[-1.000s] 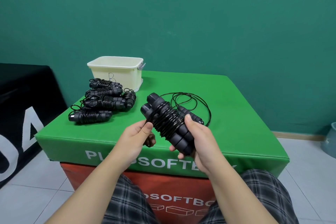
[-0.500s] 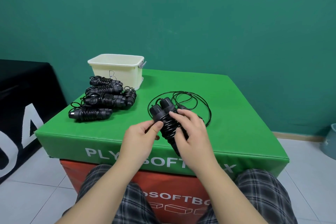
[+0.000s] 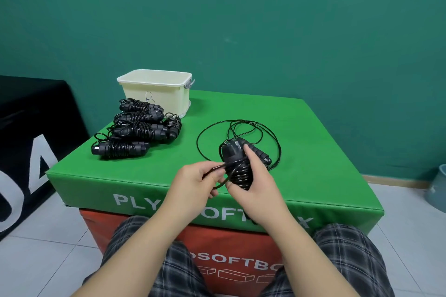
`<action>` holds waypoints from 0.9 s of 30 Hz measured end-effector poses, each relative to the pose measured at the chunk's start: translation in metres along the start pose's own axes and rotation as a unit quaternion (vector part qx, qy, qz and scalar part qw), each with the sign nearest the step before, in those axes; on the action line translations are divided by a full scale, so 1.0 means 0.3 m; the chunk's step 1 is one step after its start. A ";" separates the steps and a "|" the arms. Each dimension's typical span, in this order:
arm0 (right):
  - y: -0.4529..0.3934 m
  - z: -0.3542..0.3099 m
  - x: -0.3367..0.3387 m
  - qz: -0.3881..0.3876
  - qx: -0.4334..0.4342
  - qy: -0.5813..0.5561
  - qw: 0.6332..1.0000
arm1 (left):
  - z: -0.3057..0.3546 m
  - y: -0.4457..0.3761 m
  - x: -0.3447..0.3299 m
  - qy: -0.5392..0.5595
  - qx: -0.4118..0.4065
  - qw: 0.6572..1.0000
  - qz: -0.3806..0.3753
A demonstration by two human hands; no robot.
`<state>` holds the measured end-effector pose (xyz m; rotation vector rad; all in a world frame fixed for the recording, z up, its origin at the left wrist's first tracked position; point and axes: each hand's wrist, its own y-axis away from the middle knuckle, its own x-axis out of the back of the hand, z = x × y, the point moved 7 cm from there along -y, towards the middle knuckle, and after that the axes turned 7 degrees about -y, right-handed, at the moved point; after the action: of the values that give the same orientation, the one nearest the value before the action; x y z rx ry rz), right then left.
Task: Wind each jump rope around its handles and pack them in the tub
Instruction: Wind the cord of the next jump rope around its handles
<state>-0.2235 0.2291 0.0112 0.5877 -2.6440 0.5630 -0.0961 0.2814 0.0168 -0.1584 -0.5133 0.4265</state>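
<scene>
A: Head view: what might slip?

B: The cord's end; the left hand [image 3: 196,179] only pinches it, so slack could unspool the coils; the right hand [image 3: 251,176] clasps the wound jump rope [image 3: 237,169], well this side of the tub [image 3: 156,91].

A: Its look?

B: Black, glossy, tight turns; a loose rope [image 3: 241,128] sprawls just behind; wound bundles [image 3: 135,130] beside the tub.

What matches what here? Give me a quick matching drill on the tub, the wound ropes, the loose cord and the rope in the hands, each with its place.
Things:
1. tub
2. wound ropes
3. loose cord
4. rope being wound

Places:
A. coiled flat on the green box top, beyond the hands
B. held between the left hand and right hand
C. far left corner of the box, by the wall
D. piled in front of the tub

Pairs: 1-C, 2-D, 3-A, 4-B
</scene>
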 end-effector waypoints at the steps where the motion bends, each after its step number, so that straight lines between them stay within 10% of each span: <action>1: 0.000 0.008 0.005 0.003 -0.020 -0.037 0.999 | -0.006 -0.003 0.002 0.014 0.006 1.000 0.004; 8: 0.008 0.044 -0.018 -0.018 -0.058 -0.208 0.976 | -0.017 -0.017 0.020 0.017 0.019 0.998 0.054; 16: 0.018 0.037 -0.029 -0.099 -0.046 -0.292 0.950 | -0.034 0.000 -0.074 0.221 0.122 0.960 -0.121; 27: 0.029 0.081 -0.080 -0.106 -0.068 -0.392 0.911 | -0.080 -0.013 -0.071 0.307 0.144 0.938 -0.068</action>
<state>-0.2138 0.2330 -0.0224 1.2490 -3.2346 0.0589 -0.0994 0.2677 -0.0123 0.0323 0.1560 0.2900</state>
